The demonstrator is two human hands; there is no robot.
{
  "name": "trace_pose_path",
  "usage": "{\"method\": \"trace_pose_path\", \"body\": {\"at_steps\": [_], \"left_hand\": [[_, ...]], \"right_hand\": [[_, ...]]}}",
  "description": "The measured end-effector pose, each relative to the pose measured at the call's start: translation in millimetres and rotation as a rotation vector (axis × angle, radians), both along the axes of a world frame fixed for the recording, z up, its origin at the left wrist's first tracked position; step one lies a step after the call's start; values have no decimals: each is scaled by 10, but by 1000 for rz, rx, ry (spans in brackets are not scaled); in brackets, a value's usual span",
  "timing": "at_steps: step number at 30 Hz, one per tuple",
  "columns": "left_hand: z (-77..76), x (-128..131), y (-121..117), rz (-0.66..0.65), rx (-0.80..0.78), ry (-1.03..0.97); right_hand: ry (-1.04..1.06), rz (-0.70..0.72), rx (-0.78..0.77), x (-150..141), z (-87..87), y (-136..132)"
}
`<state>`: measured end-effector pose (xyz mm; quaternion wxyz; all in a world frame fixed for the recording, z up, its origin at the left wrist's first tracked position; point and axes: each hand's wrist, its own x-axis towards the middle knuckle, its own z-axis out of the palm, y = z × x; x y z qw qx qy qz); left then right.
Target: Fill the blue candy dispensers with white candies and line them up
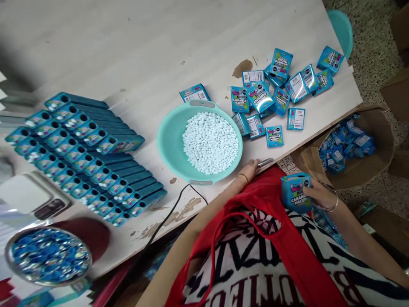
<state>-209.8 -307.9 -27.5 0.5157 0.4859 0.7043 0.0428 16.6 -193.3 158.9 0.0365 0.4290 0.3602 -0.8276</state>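
My right hand [321, 195] grips a blue candy box [295, 194] by its side, in front of the red apron [275, 187]. The box is upright and its printed front faces up toward me. At the table's front edge, my left hand [249, 169] is closed on a slim shiny metal utensil [265, 162], whose kind I cannot make out. Just beyond that hand stands a turquoise basin [169, 136] with many small white candies [211, 143] heaped in it. Several blue candy boxes [260, 97] lie loosely to the right of the basin.
Rows of blue boxes with round holes [79, 157] stand at the left of the table [153, 42]. Nearby are a white scale [28, 196] and a pot of blue wrapped pieces [47, 256]. A cardboard carton [380, 157] with blue packets sits at the right. A black cable [162, 224] crosses the edge.
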Motion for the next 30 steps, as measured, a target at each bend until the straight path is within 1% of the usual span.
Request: {"method": "trace_pose_path", "body": {"at_steps": [1, 2, 3, 4, 5, 6, 7, 9, 10, 12, 13, 15, 17, 19, 22, 24, 25, 26, 27, 29, 30], "left_hand": [[-62, 38, 37, 0, 8, -2], [-98, 60, 61, 5, 17, -1], [-107, 65, 73, 18, 30, 3], [-85, 56, 77, 42, 47, 12], [-32, 36, 74, 73, 67, 27], [52, 7, 64, 106, 85, 51], [167, -27, 48, 158, 112, 79], [468, -94, -2, 330, 225, 97], [641, -123, -35, 432, 317, 73], [987, -162, -106, 596, 527, -19], [1143, -172, -142, 625, 611, -57], [1385, -181, -207, 569, 691, -49], [1525, -192, -261, 480, 700, 40], [1585, -227, -309, 417, 705, 123], [1585, -389, -405, 384, 752, 144], [1540, -599, -522, 429, 770, 159], [1503, -732, -604, 466, 751, 193], [1457, -874, -701, 497, 697, 247], [1404, -1015, -808, 510, 605, 314], [1284, -1250, -1023, 456, 337, 446], [1218, -1326, -1112, 404, 193, 490]], "right_hand": [[-11, -2, -11, 97, 10, -57], [-29, -15, 10, 175, 7, -83], [-53, -42, 66, 226, -12, -82], [-77, -75, 157, 243, -48, -60], [-101, -97, 279, 222, -99, -25], [-122, -100, 428, 163, -162, 12], [-131, -74, 592, 71, -236, 45], [-78, 49, 899, -181, -395, 76], [-18, 124, 1014, -322, -473, 69], [129, 238, 1154, -599, -609, 16], [198, 274, 1187, -723, -662, -25], [296, 302, 1218, -930, -741, -117], [353, 295, 1222, -1079, -790, -200], [389, 286, 1213, -1178, -822, -257], [418, 283, 1209, -1279, -850, -281], [409, 253, 1222, -1338, -862, -255], [394, 224, 1227, -1369, -872, -228], [373, 187, 1223, -1400, -887, -193], [345, 147, 1208, -1434, -910, -149], [282, 79, 1157, -1510, -980, -41], [264, 80, 1132, -1557, -1025, 19]]}}
